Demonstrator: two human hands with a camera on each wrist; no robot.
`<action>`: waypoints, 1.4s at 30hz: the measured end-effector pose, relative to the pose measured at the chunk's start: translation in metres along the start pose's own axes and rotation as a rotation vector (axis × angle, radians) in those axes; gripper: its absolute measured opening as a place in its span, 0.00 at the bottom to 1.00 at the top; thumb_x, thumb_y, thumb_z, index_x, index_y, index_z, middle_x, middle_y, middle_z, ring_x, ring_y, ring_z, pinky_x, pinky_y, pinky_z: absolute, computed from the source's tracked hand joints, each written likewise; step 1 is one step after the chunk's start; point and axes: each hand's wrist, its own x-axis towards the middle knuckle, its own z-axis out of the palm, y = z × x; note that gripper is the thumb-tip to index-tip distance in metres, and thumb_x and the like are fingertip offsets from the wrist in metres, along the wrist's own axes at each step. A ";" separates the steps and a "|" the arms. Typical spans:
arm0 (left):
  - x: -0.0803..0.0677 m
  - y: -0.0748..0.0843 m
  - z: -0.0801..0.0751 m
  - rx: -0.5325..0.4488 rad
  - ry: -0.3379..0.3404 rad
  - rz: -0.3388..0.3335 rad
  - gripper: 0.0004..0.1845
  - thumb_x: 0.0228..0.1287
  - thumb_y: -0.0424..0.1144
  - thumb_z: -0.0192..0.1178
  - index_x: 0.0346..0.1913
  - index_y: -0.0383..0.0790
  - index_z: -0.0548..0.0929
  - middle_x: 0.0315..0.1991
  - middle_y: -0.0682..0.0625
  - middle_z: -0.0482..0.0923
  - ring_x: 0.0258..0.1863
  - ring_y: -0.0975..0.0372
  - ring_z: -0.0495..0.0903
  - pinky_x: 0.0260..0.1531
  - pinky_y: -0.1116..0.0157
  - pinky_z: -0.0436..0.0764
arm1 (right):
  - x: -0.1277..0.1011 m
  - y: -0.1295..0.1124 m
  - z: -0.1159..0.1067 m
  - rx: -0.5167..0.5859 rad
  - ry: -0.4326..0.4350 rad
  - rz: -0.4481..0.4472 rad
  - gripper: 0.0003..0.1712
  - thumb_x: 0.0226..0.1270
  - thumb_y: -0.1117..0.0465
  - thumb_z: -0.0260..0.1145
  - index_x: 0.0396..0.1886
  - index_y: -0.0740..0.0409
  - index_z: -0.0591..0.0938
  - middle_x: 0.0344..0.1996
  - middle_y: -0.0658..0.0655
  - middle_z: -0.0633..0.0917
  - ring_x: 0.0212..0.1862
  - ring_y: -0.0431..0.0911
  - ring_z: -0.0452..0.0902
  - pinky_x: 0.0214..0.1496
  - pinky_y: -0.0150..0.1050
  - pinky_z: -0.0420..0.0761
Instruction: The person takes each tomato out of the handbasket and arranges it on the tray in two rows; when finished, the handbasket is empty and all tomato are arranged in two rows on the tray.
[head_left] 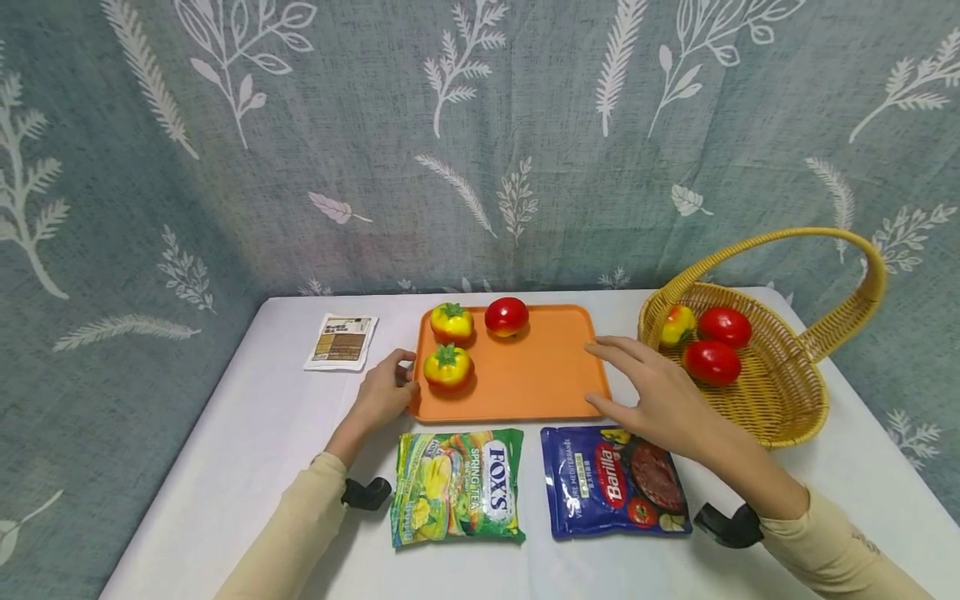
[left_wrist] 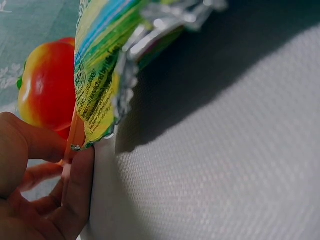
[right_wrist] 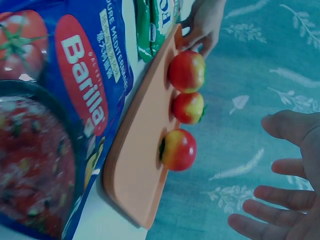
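Left hand point(head_left: 386, 392) grips the left edge of the orange tray point(head_left: 540, 375), fingers curled round the rim, just beside the near tomato point(head_left: 447, 367). Right hand point(head_left: 652, 392) hovers over the tray's right edge — fingers spread, holding nothing. Tray sits mid-table with three tomatoes on its far-left part. Basket point(head_left: 780, 400) to the right holds three more. Two packets — Fox's bag point(head_left: 457, 487), Barilla pouch point(head_left: 611, 483) — lie in front of the tray.

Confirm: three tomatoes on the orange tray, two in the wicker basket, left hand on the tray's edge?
Not quite: the wicker basket holds three tomatoes, as the head view shows. The orange tray does carry three, and the left hand grips its edge.
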 end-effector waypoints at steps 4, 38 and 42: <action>0.000 0.000 0.000 0.008 0.010 0.002 0.25 0.63 0.31 0.59 0.65 0.36 0.72 0.45 0.41 0.78 0.40 0.53 0.78 0.32 0.64 0.81 | -0.010 0.004 -0.006 -0.017 0.035 0.002 0.35 0.55 0.54 0.78 0.62 0.59 0.80 0.59 0.62 0.80 0.57 0.59 0.78 0.49 0.56 0.83; 0.002 0.001 0.002 0.014 0.016 0.015 0.25 0.64 0.31 0.59 0.64 0.35 0.71 0.46 0.40 0.79 0.39 0.53 0.79 0.30 0.65 0.82 | -0.035 0.032 -0.041 -0.073 0.094 0.018 0.33 0.50 0.61 0.79 0.59 0.61 0.81 0.54 0.60 0.81 0.54 0.58 0.78 0.51 0.59 0.81; 0.001 0.000 0.002 0.015 0.015 0.015 0.25 0.64 0.31 0.59 0.64 0.34 0.71 0.46 0.39 0.79 0.40 0.53 0.78 0.30 0.65 0.82 | -0.039 0.038 -0.045 -0.082 0.095 0.047 0.34 0.50 0.61 0.79 0.59 0.62 0.80 0.53 0.62 0.80 0.52 0.61 0.79 0.48 0.62 0.81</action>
